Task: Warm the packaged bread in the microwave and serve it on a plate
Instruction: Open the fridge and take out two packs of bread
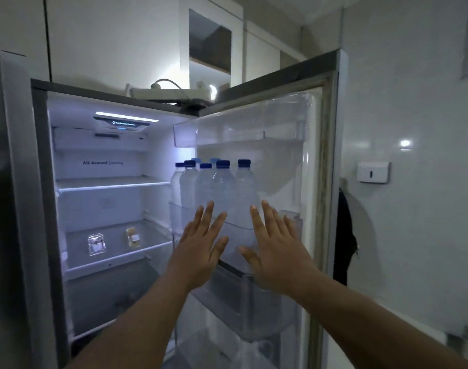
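Note:
The fridge (41, 182) stands open in front of me, lit inside. On its third glass shelf lie two small clear packages: one with yellowish bread (133, 237) and a silvery one (96, 244) to its left. My left hand (201, 243) and my right hand (274, 245) are both held up flat with fingers spread, in front of the open door's bottle bin. Neither hand holds or touches anything. Both hands are right of the shelf with the packages.
The open fridge door (318, 182) swings out to the right, with several blue-capped water bottles (222, 187) in its middle bin and clear bins above and below. A power strip (171, 92) lies on the fridge top. A white wall with a switch (372, 172) is at right.

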